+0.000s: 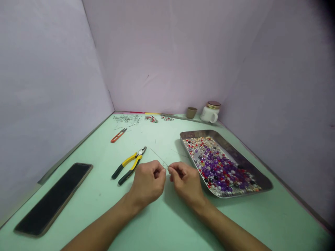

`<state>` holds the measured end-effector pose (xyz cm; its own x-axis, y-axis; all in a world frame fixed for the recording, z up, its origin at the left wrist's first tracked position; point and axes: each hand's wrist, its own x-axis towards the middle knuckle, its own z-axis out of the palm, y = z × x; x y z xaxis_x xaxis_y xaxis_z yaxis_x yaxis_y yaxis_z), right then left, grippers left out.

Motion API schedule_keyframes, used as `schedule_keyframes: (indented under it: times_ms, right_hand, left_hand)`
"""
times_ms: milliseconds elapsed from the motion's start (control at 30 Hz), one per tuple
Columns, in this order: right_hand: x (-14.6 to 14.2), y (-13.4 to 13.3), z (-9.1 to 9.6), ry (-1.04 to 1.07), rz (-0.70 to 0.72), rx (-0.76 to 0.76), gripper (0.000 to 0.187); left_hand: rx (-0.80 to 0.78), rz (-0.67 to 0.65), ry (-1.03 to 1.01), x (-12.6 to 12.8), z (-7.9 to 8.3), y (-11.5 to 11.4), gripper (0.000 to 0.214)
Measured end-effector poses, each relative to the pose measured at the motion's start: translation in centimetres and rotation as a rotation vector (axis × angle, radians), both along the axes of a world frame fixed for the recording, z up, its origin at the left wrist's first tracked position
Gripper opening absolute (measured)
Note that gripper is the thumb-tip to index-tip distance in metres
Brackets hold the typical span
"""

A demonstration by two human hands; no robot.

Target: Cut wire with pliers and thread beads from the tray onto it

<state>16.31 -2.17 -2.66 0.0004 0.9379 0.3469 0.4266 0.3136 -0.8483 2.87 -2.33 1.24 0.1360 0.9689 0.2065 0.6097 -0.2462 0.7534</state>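
Note:
My left hand [148,179] and my right hand [187,181] meet fingertip to fingertip over the middle of the table. Both pinch a thin wire [157,155], whose free end sticks up and to the left. A small bent or looped part of it shows between the fingertips; its exact shape is too fine to make out. Just left of my left hand lie pliers [131,164] with yellow and black handles, jaws apart. Close by my right hand is a metal tray [190,157] of mixed beads [220,167], purple, red, white and black.
A dark phone [53,198] lies at the left. Orange thread snips [118,135] are farther back, near a heap of wire pieces [127,119]. Beaded pieces [151,119] sit at the back edge, with a brown cup [191,112] and a lidded white mug [210,113] to the right.

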Motion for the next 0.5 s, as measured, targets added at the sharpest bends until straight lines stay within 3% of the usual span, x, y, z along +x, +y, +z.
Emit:
schedule_keyframes:
  times_ms: [167,267,400,500]
  right_hand:
    - [-0.3,-0.5,0.8,-0.092,0.094,0.049,0.013]
    - [-0.6,-0.5,0.8,-0.005,0.177,-0.097,0.012]
    - [-0.7,0.0,0.6,0.454,0.180,-0.482,0.017]
    - [-0.5,0.3,0.7,0.775,0.188,-0.599,0.026]
  left_hand:
    - [0.313,0.035,0.143,-0.9,-0.6,0.0,0.019]
    - [0.484,0.083,0.289,-1.4,-0.9,0.4,0.019]
    - [0.510,0.059,0.243,-1.8,-0.3,0.8,0.017]
    - [0.409,0.066,0.062,-1.9,0.2,1.0,0.014]
